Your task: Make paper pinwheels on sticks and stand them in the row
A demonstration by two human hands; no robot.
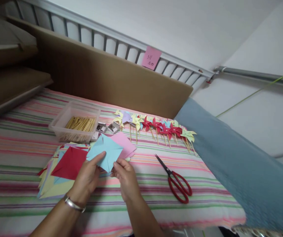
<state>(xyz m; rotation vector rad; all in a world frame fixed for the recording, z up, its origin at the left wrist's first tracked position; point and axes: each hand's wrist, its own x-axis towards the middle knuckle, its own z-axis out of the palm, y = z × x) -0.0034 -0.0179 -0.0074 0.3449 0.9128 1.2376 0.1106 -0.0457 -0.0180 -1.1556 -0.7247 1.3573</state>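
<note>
A light blue paper square (109, 149) with slits cut in from its corners is held up between both hands. My left hand (88, 176) grips its left side, the thumb lying on top of the paper. At the lower right corner, my right hand (125, 174) pinches the paper between thumb and fingers. Behind the square, pink paper (124, 143) shows on the cloth. To the left lies a pile of coloured paper, with a red square (71, 163) on top. Red-handled scissors (178, 184) rest to the right of my right hand, their blades closed.
A clear plastic box (57, 126) holds thin wooden sticks (82, 123). Small open boxes (113, 127) of tiny parts stand beside it. Several paper pinwheels (156, 125) on sticks lie along the back. A brown board (106, 72) stands behind the striped cloth (141, 210).
</note>
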